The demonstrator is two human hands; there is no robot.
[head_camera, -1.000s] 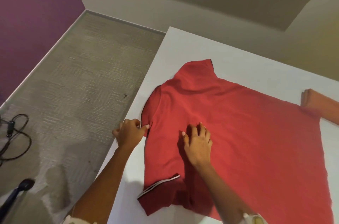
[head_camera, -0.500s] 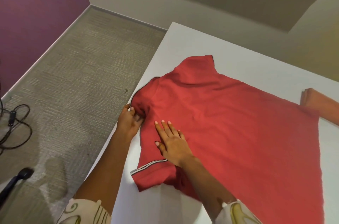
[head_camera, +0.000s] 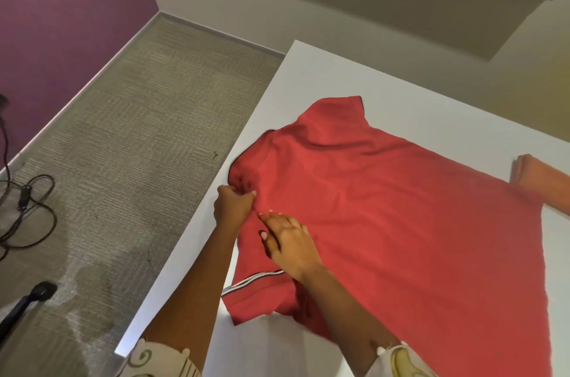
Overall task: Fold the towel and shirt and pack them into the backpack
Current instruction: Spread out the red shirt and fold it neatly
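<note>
Left hand [head_camera: 234, 207] pinching shirt [head_camera: 401, 222]; right hand [head_camera: 290, 242] flat, fingers [head_camera: 277, 220] straight.

Red shirt [head_camera: 401, 222], orange towel [head_camera: 543, 182], white table [head_camera: 416, 105].

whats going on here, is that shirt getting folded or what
A person is working on a red shirt spread on the white table. The left hand pinches bunched fabric at its edge, while the right hand lies flat on the cloth beside it. An orange towel sits folded at the right. No backpack is in view.
</note>
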